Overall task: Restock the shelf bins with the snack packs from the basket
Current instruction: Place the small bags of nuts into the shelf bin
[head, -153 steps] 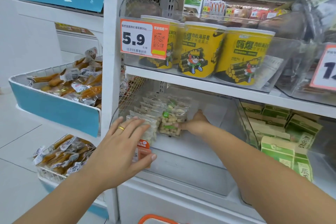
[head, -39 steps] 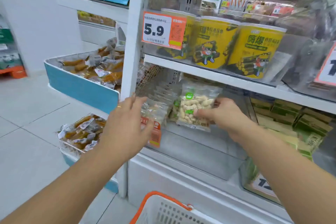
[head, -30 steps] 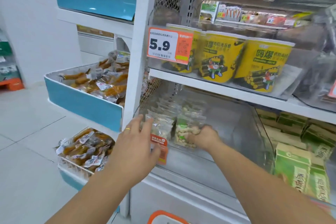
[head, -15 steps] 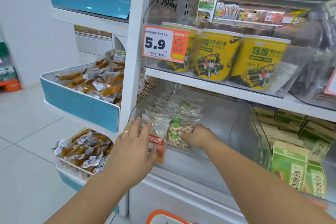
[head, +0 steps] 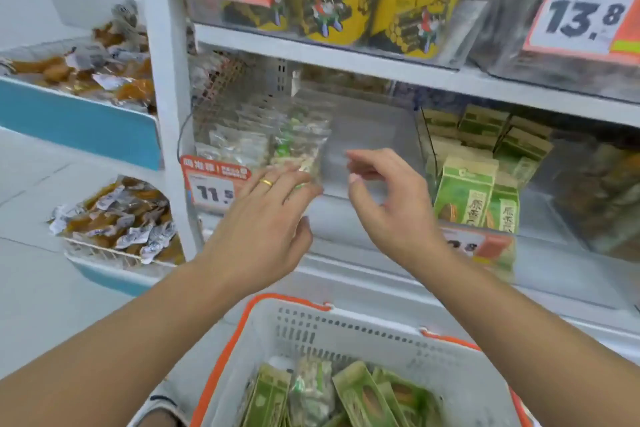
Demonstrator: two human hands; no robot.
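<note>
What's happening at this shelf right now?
A person is restocking a clear shelf bin with clear snack packs of nuts. The left hand rests at the bin's front edge by the front pack, fingers fairly straight; the right hand hovers beside it, loosely curled and holding nothing. Below, a white basket with an orange rim holds more packs, green and clear, waiting to go up.

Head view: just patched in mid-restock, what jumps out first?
Both hands, left hand and right hand, hover empty at the front of the clear peanut-pack bin on the middle shelf. Below them the orange-rimmed basket holds green snack packs. Top right, a big 13.8 price tag stands out.
</note>
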